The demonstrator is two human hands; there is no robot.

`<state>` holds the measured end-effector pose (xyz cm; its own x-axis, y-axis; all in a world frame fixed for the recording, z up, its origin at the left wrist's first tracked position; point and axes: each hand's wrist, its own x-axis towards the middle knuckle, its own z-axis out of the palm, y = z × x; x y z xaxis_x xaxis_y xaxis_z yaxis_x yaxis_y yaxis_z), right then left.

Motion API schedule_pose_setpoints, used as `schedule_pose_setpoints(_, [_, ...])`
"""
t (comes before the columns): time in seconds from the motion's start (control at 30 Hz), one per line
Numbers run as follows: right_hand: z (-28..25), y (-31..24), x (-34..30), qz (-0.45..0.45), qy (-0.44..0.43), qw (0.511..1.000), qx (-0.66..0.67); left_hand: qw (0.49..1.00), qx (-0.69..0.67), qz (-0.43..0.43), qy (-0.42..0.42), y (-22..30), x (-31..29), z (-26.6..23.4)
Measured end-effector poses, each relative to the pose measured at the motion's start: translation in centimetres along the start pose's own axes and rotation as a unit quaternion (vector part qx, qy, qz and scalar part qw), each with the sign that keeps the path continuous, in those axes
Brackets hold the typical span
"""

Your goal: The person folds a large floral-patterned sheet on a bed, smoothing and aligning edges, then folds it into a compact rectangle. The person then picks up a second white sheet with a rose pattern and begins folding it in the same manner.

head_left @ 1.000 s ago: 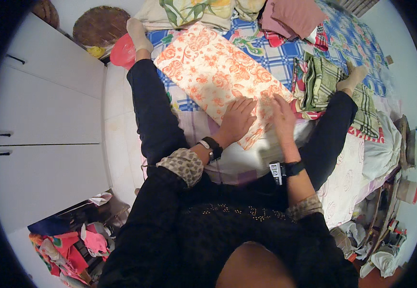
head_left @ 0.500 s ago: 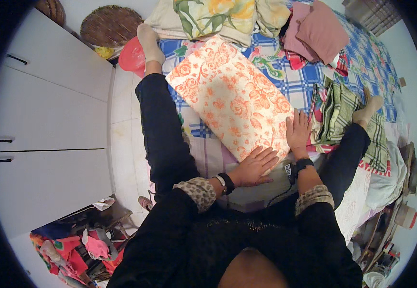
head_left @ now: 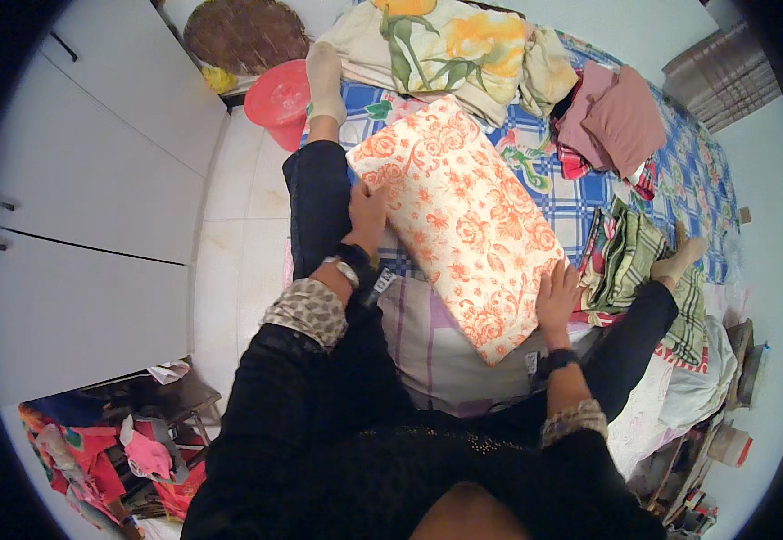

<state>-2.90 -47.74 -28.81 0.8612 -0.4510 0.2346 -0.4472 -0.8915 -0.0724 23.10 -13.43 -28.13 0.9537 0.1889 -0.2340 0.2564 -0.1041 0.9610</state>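
A folded cloth, white with orange flowers, lies slanted on the bed between my outstretched legs. My left hand is at its left edge, fingers bent in around the border; part of the fingers is hard to make out. My right hand rests on the cloth's lower right side with its fingers apart and stretched out. A watch is on my left wrist, and a dark band circles the right one.
Folded green plaid cloth lies by my right foot. Pinkish-brown folded clothes and a yellow-flowered blanket are farther back. Left of the bed stand a red bucket and white cabinets.
My left hand has moved from the cloth's near corner up and left to its left edge. My right hand stays at the right side. The whole view has shifted slightly.
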Motion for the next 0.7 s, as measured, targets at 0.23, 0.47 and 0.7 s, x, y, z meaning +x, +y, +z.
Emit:
schedule_pose_setpoints(0.23, [-8.3,-8.5,-9.7,-0.129,-0.168,0.977,-0.002,0.961,-0.209,-0.182,-0.02,-2.7,-2.1,3.0])
schedule_pose_setpoints(0.47, [-9.8,-11.0,-10.8,-0.179,-0.204,0.962,-0.035,0.936,-0.267,-0.221,-0.061,-2.0,-0.1,3.6])
schedule_pose_setpoints(0.7, [-10.4,-10.0,-11.2,-0.207,-0.219,0.951,-0.069,0.871,-0.404,-0.203,-0.191,1.0,0.0,2.8])
